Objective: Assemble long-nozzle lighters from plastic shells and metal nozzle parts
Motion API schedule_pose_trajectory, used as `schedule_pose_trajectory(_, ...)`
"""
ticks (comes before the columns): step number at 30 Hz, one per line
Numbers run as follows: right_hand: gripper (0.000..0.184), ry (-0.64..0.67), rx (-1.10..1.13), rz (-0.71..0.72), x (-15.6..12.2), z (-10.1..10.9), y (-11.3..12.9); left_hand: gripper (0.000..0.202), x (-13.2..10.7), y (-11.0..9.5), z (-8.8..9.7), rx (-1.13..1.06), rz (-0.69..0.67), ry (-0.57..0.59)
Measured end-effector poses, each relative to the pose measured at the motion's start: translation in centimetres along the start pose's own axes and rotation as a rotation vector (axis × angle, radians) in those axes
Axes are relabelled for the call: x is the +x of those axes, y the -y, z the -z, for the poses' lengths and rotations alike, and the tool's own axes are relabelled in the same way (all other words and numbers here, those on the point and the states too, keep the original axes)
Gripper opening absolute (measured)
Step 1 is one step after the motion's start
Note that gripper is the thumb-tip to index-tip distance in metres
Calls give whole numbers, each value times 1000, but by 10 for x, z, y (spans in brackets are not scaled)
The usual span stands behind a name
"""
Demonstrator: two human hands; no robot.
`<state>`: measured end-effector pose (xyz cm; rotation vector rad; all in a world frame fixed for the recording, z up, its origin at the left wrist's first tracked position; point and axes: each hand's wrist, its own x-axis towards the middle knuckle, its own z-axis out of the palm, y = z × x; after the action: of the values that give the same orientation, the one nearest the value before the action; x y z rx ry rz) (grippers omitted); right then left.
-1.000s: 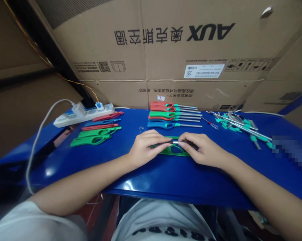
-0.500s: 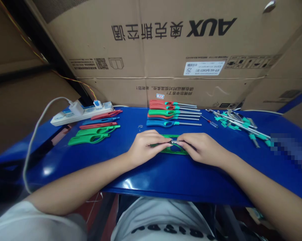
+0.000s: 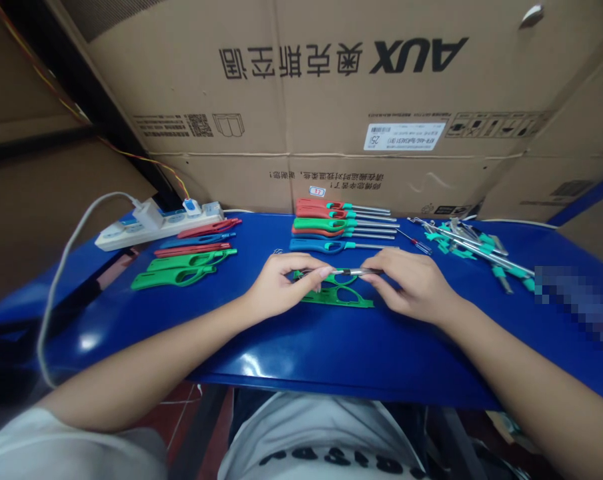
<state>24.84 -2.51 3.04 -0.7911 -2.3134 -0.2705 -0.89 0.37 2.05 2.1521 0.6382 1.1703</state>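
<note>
Both hands pinch a thin metal tube (image 3: 339, 271) with a short dark section in its middle. My left hand (image 3: 280, 283) grips its left end between thumb and fingers. My right hand (image 3: 412, 283) is closed on the right end, where the fingers cover part of it. Right below the tube, green lighter handle shells (image 3: 352, 296) lie on the blue table (image 3: 301, 347), partly hidden by my left hand. Behind my hands, assembled long-necked lighters in red, green and blue lie in a row, the nearest being a blue lighter (image 3: 307, 245).
At the left lie several coloured handle shells, such as a green one (image 3: 154, 278), before a white power strip (image 3: 169, 225). A screwdriver (image 3: 420, 246) and a pile of metal tubes and turquoise parts (image 3: 464, 249) lie to the right. A cardboard wall (image 3: 326, 107) stands behind.
My hands have moved apart and slightly up, so more of the metal tube shows between them. The green handle shells below are now more exposed. The view has shifted a little.
</note>
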Motion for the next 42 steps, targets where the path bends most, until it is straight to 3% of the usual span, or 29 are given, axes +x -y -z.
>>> schedule_pose_trajectory(3,9,-16,-20,61,0,-1,-1,11,0,0,2,112,-189,-49)
schedule_pose_trajectory(7,10,-37,-33,112,-1,-2,-2,16,-3,2,7,269,-412,-36)
schedule_pose_trajectory(12,11,-9,-16,122,-1,-3,-2,16,-5,5,8,387,-529,-16)
schedule_pose_trajectory(22,15,68,6,77,0,-4,6,15,-8,3,-1,336,-469,-36)
schedule_pose_trajectory(42,16,84,20,79,-2,-9,7,17,-9,1,-7,247,-379,-43)
